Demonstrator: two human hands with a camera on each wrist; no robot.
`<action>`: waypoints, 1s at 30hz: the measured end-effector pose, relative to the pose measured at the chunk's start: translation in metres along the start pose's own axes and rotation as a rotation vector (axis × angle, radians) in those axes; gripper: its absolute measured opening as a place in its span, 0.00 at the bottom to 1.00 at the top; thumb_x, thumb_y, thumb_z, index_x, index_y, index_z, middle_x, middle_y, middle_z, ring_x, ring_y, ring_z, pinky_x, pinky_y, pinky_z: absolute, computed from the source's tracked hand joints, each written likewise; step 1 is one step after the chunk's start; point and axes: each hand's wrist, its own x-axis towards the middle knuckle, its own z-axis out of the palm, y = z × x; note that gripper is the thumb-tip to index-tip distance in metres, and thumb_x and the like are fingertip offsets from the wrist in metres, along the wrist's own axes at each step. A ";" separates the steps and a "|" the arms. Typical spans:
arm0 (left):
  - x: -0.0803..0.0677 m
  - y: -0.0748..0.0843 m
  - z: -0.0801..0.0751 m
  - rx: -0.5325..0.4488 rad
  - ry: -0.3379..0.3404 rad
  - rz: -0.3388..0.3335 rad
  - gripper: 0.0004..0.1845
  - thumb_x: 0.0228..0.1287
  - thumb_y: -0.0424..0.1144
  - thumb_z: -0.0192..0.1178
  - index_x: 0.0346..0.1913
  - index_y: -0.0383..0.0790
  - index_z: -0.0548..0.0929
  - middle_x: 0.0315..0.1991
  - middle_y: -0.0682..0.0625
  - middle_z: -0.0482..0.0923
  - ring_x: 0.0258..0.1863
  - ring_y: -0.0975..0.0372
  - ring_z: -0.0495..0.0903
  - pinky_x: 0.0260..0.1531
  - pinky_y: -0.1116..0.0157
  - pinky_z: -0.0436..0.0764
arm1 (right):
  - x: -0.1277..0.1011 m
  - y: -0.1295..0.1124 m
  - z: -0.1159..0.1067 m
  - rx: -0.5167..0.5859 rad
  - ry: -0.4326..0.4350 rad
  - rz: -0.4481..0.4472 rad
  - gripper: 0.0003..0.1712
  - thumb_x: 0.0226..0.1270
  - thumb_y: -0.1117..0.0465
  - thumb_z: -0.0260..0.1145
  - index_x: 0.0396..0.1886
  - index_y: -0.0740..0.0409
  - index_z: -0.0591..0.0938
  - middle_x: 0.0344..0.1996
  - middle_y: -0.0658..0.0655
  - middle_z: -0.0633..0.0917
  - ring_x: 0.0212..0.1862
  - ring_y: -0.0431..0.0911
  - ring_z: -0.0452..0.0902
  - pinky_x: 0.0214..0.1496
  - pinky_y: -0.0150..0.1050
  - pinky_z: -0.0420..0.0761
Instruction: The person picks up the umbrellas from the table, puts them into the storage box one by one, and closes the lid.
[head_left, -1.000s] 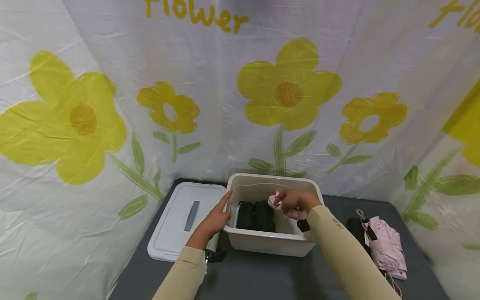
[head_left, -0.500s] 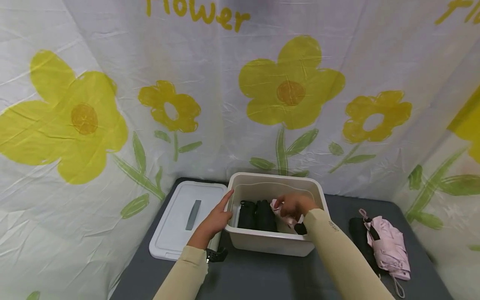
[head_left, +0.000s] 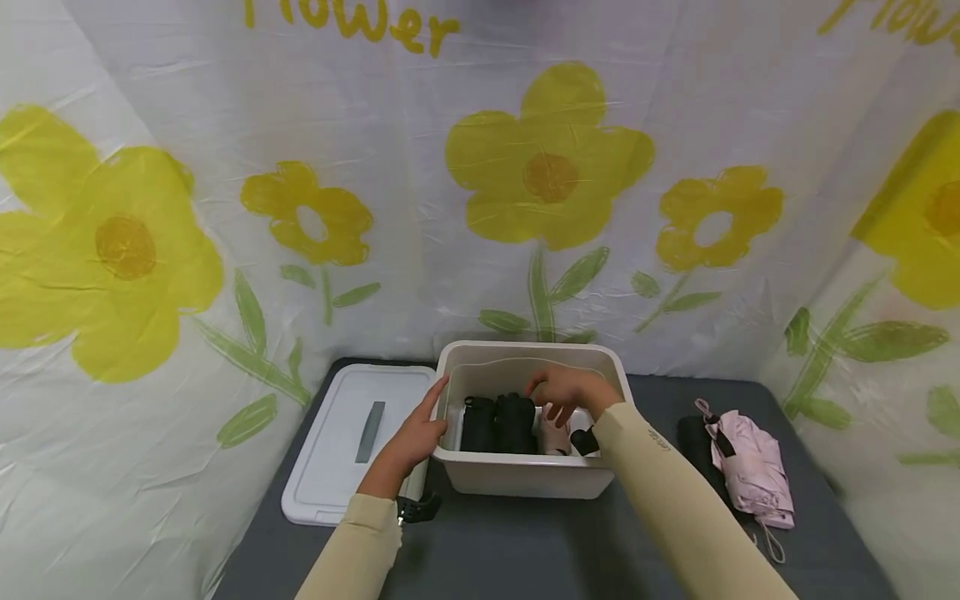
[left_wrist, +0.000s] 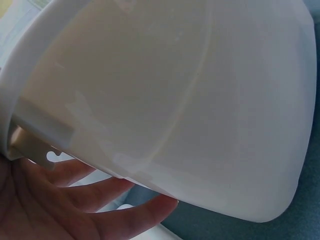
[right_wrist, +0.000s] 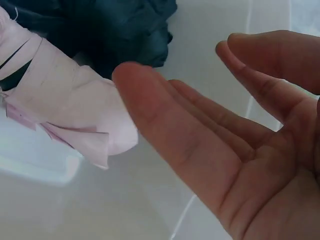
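My right hand [head_left: 568,390] is inside a white plastic storage bin [head_left: 525,481], its fingers loose and holding nothing. Just below it lies a folded pink umbrella [head_left: 553,435]; in the right wrist view that umbrella [right_wrist: 75,95] sits apart from the fingers. To its left, two black folded umbrellas, one at the far left [head_left: 477,425] and one in the middle [head_left: 516,427], lie side by side in the bin. My left hand [head_left: 411,437] rests at the bin's left rim. In the left wrist view its fairly straight fingers [left_wrist: 132,215] touch the outer wall; the thumb is hidden there.
A white lid [head_left: 333,450] with a grey handle lies left of the bin on the dark grey table [head_left: 525,550]. At the right side lie another pink folded umbrella [head_left: 757,467] and a black one [head_left: 696,442]. A flower-print curtain [head_left: 420,292] hangs behind.
My right hand has let go of the pink umbrella, now lying beside the black ones, and has risen slightly with its fingers loosened. The left hand stays at the rim. The head view has shifted.
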 end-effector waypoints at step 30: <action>0.003 0.000 -0.005 0.044 -0.013 0.012 0.44 0.57 0.27 0.46 0.77 0.58 0.51 0.76 0.39 0.50 0.70 0.45 0.58 0.58 0.42 0.68 | -0.080 0.023 -0.030 -0.108 0.145 -0.238 0.23 0.72 0.59 0.54 0.66 0.57 0.73 0.48 0.63 0.81 0.41 0.50 0.75 0.35 0.43 0.79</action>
